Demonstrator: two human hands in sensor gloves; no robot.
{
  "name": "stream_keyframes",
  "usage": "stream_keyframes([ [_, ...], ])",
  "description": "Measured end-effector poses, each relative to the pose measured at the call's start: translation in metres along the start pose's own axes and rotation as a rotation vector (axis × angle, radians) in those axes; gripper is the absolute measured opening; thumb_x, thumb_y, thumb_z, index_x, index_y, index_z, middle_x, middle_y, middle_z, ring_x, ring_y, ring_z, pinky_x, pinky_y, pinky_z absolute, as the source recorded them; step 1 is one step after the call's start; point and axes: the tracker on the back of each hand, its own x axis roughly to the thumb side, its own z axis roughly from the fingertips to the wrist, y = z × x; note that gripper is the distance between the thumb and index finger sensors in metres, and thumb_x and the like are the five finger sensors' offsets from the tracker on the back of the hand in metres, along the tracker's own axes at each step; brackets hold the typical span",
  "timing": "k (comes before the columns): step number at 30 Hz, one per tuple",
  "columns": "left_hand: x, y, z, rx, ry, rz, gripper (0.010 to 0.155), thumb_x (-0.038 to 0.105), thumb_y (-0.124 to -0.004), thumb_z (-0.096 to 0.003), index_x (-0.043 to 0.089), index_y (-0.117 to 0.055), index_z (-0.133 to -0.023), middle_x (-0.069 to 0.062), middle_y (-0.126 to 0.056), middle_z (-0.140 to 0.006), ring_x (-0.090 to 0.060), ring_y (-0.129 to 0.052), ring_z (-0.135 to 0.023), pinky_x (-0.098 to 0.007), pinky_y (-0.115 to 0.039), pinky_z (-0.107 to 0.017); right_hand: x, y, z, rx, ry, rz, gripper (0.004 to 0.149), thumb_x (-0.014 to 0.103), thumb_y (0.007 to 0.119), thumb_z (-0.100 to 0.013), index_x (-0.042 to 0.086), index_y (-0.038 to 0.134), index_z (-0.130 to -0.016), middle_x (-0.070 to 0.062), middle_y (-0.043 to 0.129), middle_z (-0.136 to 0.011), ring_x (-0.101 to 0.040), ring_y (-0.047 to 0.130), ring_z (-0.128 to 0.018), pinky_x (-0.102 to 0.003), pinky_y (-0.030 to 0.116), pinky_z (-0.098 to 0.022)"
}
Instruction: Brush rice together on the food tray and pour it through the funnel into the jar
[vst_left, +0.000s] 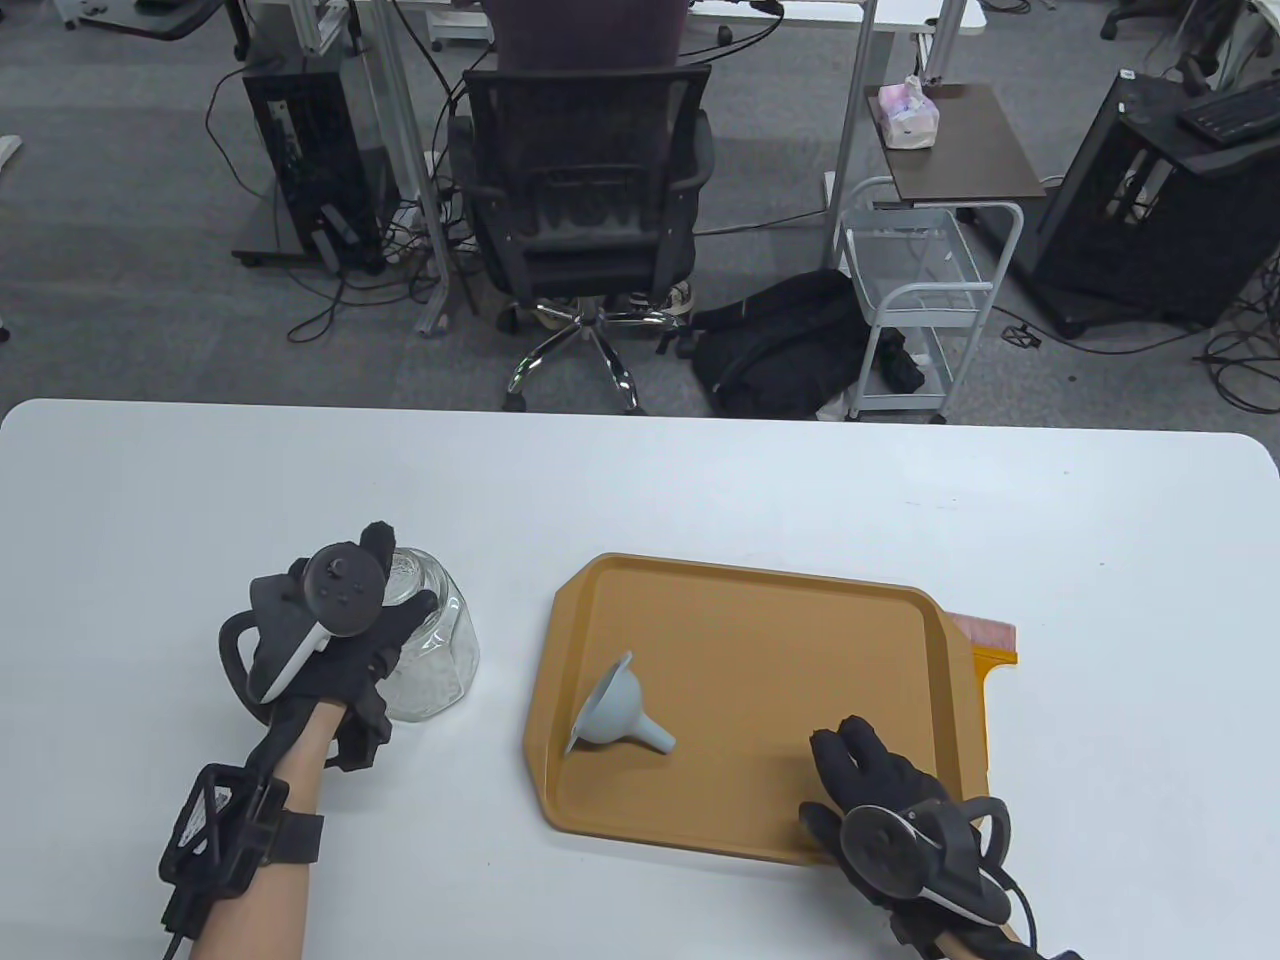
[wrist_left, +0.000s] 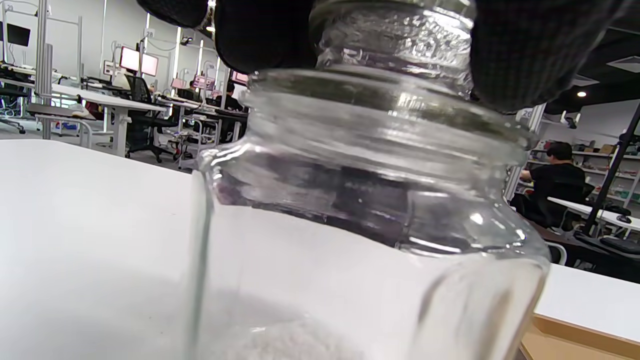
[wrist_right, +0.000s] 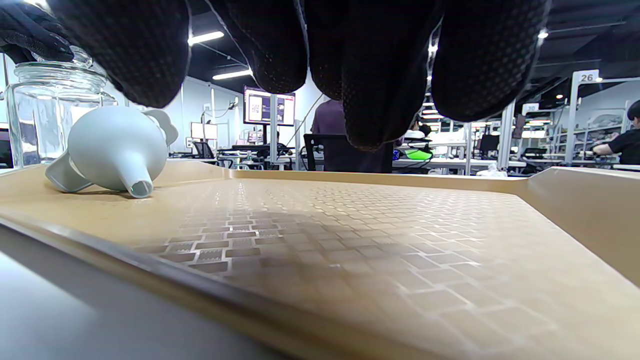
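Pale grey plastic funnel (vst_left: 615, 712) on its side on the tan plastic food tray (vst_left: 760, 640), wide mouth toward the clear glass jar (vst_left: 435, 640), spout aimed at the tray's near right. Right hand (vst_left: 880, 790) over the tray's near right corner, fingers hanging loosely curled, holding nothing; nearer the funnel, which lies to its left. Left hand (vst_left: 340, 620) gripping the jar's mouth from above, on the white table (vst_left: 700, 480) left of the tray. No loose rice visible on the tray; white grains apparently in the jar's bottom.
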Motion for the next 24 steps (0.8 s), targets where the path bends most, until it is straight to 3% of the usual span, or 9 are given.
stream_keyframes([
  [8, 0.000, -0.007, 0.008, 0.067, -0.009, -0.053, 0.084, 0.067, -0.078, -0.0421, 0.026, -0.054, -0.111, -0.014, -0.068, -0.111, -0.036, -0.069, -0.095, -0.066, -0.049, -0.075, 0.003, 0.000, 0.000, 0.013, -0.013, 0.007, 0.073, 0.053, 0.077, -0.047, 0.011, 0.064, -0.105, -0.025, 0.063, -0.104, -0.038, 0.089, -0.075, -0.058, 0.078, -0.052],
  [11, 0.002, -0.009, 0.015, 0.066, 0.013, -0.074, 0.092, 0.072, -0.073, -0.0417, 0.023, -0.044, -0.113, -0.017, -0.048, -0.120, -0.039, -0.052, -0.105, -0.068, -0.039, -0.076, 0.010, -0.003, 0.002, 0.001, -0.040, 0.039, 0.073, 0.053, 0.077, -0.047, 0.011, 0.063, -0.105, -0.025, 0.062, -0.105, -0.038, 0.088, -0.076, -0.058, 0.077, -0.053],
  [15, 0.011, 0.000, 0.035, 0.136, 0.003, -0.083, 0.092, 0.073, -0.071, -0.0436, 0.024, -0.038, -0.114, -0.016, -0.038, -0.122, -0.040, -0.041, -0.110, -0.069, -0.033, -0.077, 0.029, -0.010, 0.006, -0.049, -0.111, 0.145, 0.074, 0.054, 0.077, -0.047, 0.012, 0.063, -0.106, -0.025, 0.061, -0.105, -0.038, 0.087, -0.078, -0.059, 0.076, -0.054],
  [20, 0.031, 0.006, 0.063, 0.189, -0.118, 0.002, 0.090, 0.072, -0.070, -0.0447, 0.025, -0.039, -0.114, -0.015, -0.038, -0.122, -0.040, -0.037, -0.111, -0.069, -0.031, -0.077, 0.045, -0.025, 0.002, -0.143, -0.124, 0.250, 0.074, 0.054, 0.077, -0.047, 0.013, 0.061, -0.107, -0.024, 0.060, -0.107, -0.039, 0.085, -0.081, -0.060, 0.075, -0.056],
  [24, 0.048, -0.006, 0.078, 0.123, -0.267, 0.168, 0.089, 0.072, -0.070, -0.0451, 0.027, -0.038, -0.115, -0.011, -0.034, -0.124, -0.038, -0.024, -0.112, -0.069, -0.021, -0.075, 0.049, -0.038, -0.009, -0.220, -0.057, 0.273, 0.075, 0.055, 0.077, -0.047, 0.013, 0.060, -0.107, -0.024, 0.060, -0.107, -0.039, 0.083, -0.083, -0.061, 0.073, -0.058],
])
